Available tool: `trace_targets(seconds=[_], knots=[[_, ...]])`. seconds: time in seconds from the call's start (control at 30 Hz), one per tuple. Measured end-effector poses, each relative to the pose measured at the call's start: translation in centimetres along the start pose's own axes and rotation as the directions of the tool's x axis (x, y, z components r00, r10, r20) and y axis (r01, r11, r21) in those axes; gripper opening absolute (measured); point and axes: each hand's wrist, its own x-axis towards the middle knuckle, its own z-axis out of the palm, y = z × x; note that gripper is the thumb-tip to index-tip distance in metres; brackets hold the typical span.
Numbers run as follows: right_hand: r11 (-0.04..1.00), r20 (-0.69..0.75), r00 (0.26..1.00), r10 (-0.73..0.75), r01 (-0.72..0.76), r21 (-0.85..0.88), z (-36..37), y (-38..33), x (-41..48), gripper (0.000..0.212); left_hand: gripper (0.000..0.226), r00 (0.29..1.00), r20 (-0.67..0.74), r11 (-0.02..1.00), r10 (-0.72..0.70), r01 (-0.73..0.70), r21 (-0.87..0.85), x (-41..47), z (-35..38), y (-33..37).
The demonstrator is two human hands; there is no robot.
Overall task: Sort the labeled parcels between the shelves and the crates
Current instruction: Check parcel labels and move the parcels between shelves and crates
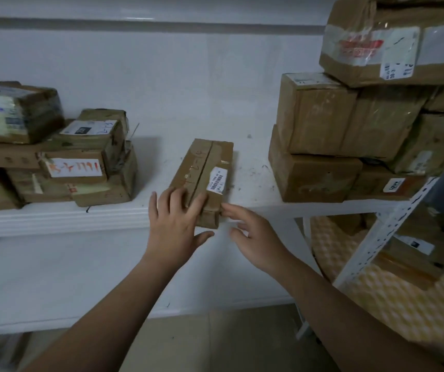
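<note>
A long flat brown cardboard parcel (204, 173) with a white barcode label and handwriting lies on the white shelf (54, 218), its near end over the shelf's front edge. My left hand (175, 224) rests on the parcel's near end with straight fingers spread on top and the thumb below the edge. My right hand (253, 237) is just right of that end, fingers straight, fingertips touching the parcel's near right corner.
A pile of labeled parcels (54, 157) sits at the shelf's left. Stacked brown boxes (349, 135) fill the right side. A lower white shelf (81, 285) runs below. Behind the perforated upright (381, 232) at the right lie padded yellow parcels (392, 299).
</note>
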Motion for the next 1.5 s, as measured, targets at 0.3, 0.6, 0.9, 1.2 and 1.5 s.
trace_targets(seconds=[0.3,0.6,0.9,1.2,1.5], knots=[[0.856,-0.017,0.941,-0.338,0.300,-0.420,2.4,-3.0,2.1,0.056,0.065,0.974,-0.097,0.977,0.203,-0.208,-0.046,-2.8,-3.5,-8.3],[0.675,-0.110,0.919,-0.380,0.194,-0.712,3.9,-3.1,3.9,0.068,0.077,0.968,-0.087,0.933,0.235,-0.250,-0.260,-6.5,-4.5,-12.9],[0.636,-0.200,0.794,-0.573,0.278,-0.720,4.3,-3.7,3.1,0.064,0.069,0.969,-0.175,0.904,0.175,-0.228,-0.361,-7.6,-5.5,-13.8],[0.801,-0.295,0.796,-0.529,0.353,-0.483,1.8,-6.0,2.2,0.041,0.063,0.932,-0.075,0.360,-0.354,0.062,-0.931,-5.9,-9.2,-11.8],[0.986,-0.565,0.808,-0.165,0.136,-0.094,2.9,-7.2,3.0,0.050,0.058,0.824,-0.060,0.386,-0.563,0.199,-0.901,-2.6,-9.9,-8.9]])
